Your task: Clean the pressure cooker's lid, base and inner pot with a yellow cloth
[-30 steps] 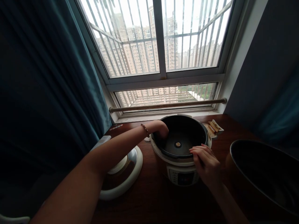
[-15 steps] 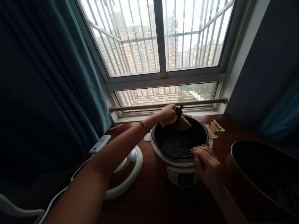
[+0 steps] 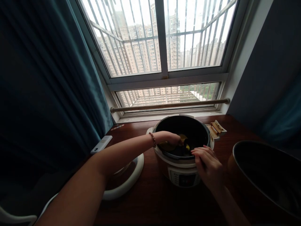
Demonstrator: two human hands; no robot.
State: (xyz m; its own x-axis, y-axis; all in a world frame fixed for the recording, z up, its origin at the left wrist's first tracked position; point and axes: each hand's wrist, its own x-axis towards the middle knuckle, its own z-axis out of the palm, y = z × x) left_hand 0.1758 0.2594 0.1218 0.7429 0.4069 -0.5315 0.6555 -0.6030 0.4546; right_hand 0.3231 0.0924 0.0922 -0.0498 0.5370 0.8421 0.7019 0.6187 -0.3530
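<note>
A dark reddish-brown wooden table (image 3: pixel 150 197) stands below a grey-framed window (image 3: pixel 164 50), whose barred grille looks out on tall apartment blocks; a pale round rail (image 3: pixel 169 106) crosses its lower part. The room is dim, with two teal fabric curtains, a broad one (image 3: pixel 77 69) at the left and another (image 3: pixel 284 103) at the far right. On the table is one round electric cooker (image 3: pixel 164 160), brown with a white rim and black interior, a cream hinged part (image 3: pixel 218 129) jutting from its right side. One yellow-and-dark cloth (image 3: pixel 187 146) lies bunched inside the cooker, with the left hand (image 3: pixel 172 139) closed on it; one beaded bracelet (image 3: pixel 152 139) circles that wrist. The right hand (image 3: pixel 208 161) is apart from the left, its bent fingers touching the cooker's front right rim; how firmly it grips, I cannot tell. One white-rimmed round lid (image 3: pixel 140 175) lies left of the cooker, partly behind the left forearm, near one white oblong plastic device (image 3: pixel 101 145). One large dark pot (image 3: pixel 232 163) stands at the right. Small coloured discs (image 3: pixel 117 127) form a row at the table's back left. The cooker's control panel (image 3: pixel 187 180) bears markings too small and dark to read.
</note>
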